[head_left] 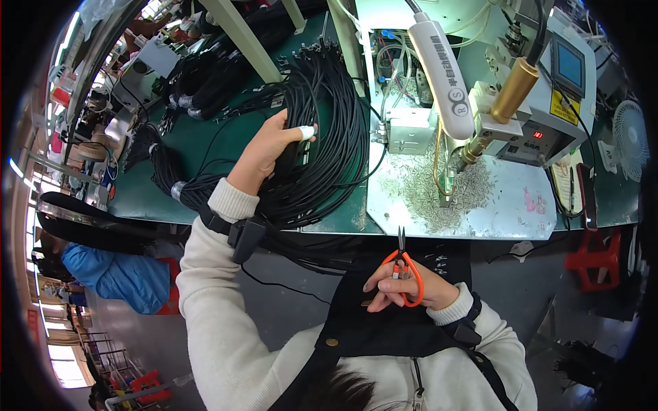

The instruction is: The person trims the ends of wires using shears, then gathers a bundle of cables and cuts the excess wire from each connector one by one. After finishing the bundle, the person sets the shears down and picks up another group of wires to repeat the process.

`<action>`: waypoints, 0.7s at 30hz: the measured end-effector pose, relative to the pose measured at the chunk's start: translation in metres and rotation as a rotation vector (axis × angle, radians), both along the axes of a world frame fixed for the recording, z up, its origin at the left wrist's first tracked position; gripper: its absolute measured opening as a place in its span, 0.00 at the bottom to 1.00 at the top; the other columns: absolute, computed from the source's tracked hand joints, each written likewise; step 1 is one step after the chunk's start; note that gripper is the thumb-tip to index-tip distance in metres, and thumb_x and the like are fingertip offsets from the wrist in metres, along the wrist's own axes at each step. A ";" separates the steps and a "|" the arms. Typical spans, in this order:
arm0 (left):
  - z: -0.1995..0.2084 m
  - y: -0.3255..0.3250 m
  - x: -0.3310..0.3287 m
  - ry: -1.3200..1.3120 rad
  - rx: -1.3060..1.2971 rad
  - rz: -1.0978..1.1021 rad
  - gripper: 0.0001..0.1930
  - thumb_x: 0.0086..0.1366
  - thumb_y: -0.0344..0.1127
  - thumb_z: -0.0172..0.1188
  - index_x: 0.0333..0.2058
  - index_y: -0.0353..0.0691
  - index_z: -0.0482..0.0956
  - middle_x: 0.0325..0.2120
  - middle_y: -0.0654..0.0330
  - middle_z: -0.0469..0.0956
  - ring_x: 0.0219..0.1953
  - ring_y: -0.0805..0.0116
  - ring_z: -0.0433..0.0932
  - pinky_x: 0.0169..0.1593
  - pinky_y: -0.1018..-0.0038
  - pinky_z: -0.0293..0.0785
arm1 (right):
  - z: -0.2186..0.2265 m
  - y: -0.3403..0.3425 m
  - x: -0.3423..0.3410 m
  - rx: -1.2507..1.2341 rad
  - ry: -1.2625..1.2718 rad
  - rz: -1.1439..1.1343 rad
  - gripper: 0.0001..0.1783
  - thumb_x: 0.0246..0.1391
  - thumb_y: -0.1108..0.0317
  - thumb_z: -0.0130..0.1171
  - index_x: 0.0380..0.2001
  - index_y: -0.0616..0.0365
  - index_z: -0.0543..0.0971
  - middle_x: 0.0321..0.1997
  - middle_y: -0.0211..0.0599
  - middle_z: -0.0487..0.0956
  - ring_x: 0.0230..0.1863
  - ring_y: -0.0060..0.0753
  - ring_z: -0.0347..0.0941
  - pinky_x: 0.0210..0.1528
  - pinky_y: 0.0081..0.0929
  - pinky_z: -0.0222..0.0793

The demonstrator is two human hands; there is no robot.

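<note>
My left hand (pixel 266 149) grips a thick bundle of black cables (pixel 346 130) that lies in loops on the green bench. A white wrap covers its thumb tip, and the other fingers are partly hidden among the cables. In front of my black apron, my right hand (pixel 428 293) is closed around scissors (pixel 402 255) with orange handles. Their dark pointed blades aim toward the bench edge, apart from the cables. A loop of the handle passes over the fingers. Another small piece between the fingers is too small to make out.
A machine with a white bar-shaped housing (pixel 442 79) stands over a pale metal plate (pixel 391 222) strewn with small metal clippings (pixel 439 205). A control box (pixel 541 133) and white fan (pixel 630 140) are at right. More tied cable bundles (pixel 164 171) lie left. A red stool (pixel 595 264) is at lower right.
</note>
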State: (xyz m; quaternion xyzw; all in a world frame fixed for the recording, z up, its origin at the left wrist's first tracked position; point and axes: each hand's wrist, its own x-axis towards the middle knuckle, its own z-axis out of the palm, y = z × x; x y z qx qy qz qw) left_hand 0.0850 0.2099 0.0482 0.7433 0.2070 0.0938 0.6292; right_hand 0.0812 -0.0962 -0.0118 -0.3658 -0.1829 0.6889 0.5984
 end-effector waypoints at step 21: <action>0.011 0.005 0.006 0.115 0.827 -0.117 0.07 0.55 0.27 0.50 0.33 0.33 0.70 0.23 0.59 0.74 0.22 0.77 0.71 0.27 0.83 0.67 | 0.034 0.074 -0.012 0.377 -1.492 -0.552 0.16 0.43 0.79 0.52 0.39 0.60 0.71 0.47 0.37 0.70 0.55 0.39 0.61 0.54 0.36 0.57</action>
